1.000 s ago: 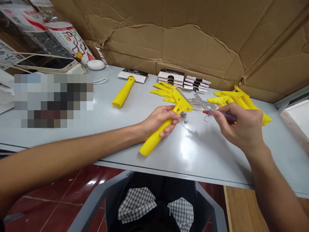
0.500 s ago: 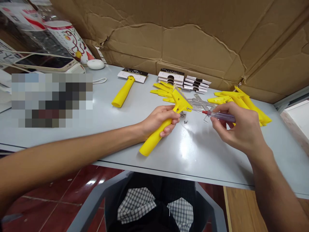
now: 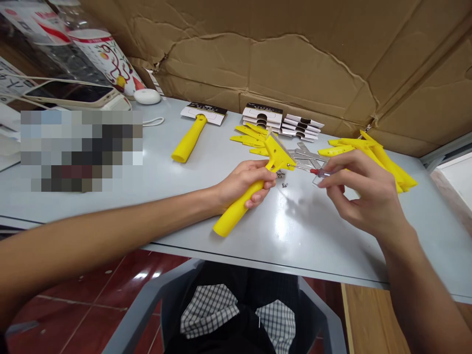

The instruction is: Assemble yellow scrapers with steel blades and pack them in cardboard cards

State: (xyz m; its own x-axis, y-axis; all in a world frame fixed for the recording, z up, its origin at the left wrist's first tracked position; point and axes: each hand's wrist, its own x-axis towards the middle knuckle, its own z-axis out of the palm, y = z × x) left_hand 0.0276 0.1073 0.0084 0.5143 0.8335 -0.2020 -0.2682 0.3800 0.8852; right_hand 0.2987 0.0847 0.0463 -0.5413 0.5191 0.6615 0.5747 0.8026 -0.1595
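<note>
My left hand (image 3: 249,184) is wrapped round the handle of a yellow scraper (image 3: 234,214), whose wide head points up and away. My right hand (image 3: 363,189) grips the handle of a screwdriver (image 3: 320,172), its fingers hiding most of that handle. The screwdriver's tip touches a screw at the right corner of the scraper head. Small screws (image 3: 284,185) lie on the table beneath the head. Behind it are metal blades (image 3: 307,155) and several flat yellow pieces (image 3: 249,136).
More yellow parts (image 3: 391,164) are piled at the right. A carded yellow scraper (image 3: 190,140) lies left of centre, near stacked cards (image 3: 262,115). A phone (image 3: 70,93) and bottles (image 3: 106,59) stand at the left. Cardboard (image 3: 295,64) rises behind the table (image 3: 147,167).
The fingers of my right hand have shifted on the screwdriver, now covering more of its handle. My left hand and the scraper have hardly moved.
</note>
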